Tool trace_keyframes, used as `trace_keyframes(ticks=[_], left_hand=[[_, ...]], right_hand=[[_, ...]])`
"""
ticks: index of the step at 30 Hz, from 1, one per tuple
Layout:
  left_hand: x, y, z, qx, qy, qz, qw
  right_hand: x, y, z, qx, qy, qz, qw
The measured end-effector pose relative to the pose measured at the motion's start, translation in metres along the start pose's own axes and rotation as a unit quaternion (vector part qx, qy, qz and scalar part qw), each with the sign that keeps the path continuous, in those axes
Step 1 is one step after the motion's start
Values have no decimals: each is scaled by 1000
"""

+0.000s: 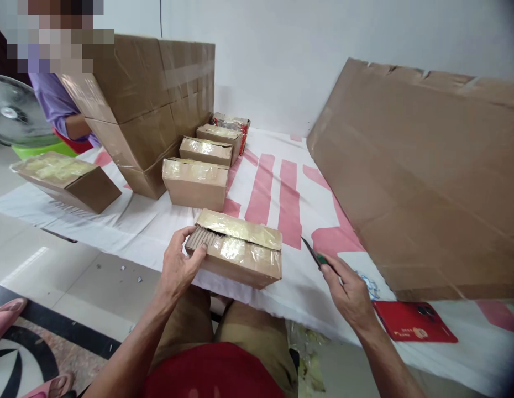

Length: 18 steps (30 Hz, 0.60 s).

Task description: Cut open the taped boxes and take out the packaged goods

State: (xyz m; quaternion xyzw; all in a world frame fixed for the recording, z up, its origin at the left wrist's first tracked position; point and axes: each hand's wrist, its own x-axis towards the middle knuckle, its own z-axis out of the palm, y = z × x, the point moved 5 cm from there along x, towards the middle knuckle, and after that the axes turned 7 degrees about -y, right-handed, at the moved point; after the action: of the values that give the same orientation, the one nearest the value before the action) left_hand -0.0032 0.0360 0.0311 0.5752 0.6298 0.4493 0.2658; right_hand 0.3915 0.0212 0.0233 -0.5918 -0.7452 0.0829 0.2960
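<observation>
Left grip (180,268) on taped box (240,251) end; right grip (350,293) holds knife (313,254) beside.

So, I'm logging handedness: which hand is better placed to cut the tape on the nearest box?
Probably the right. The right hand holds the green-handled blade, tip close to the box, while the left hand grips the box's end, steadying it.

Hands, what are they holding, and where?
The left hand grips the taped box by its left end; right hand holds a knife by its green handle.
</observation>
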Motion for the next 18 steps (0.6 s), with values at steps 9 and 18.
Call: trace_keyframes(ticks=[9, 18], left_hand=[[7, 10, 3, 87, -68, 3, 994], [13, 1, 9, -75, -25, 2, 997]], right_hand=[[-2, 48, 43, -133, -64, 40, 988], [45, -51, 10, 67, -147, -85, 983]])
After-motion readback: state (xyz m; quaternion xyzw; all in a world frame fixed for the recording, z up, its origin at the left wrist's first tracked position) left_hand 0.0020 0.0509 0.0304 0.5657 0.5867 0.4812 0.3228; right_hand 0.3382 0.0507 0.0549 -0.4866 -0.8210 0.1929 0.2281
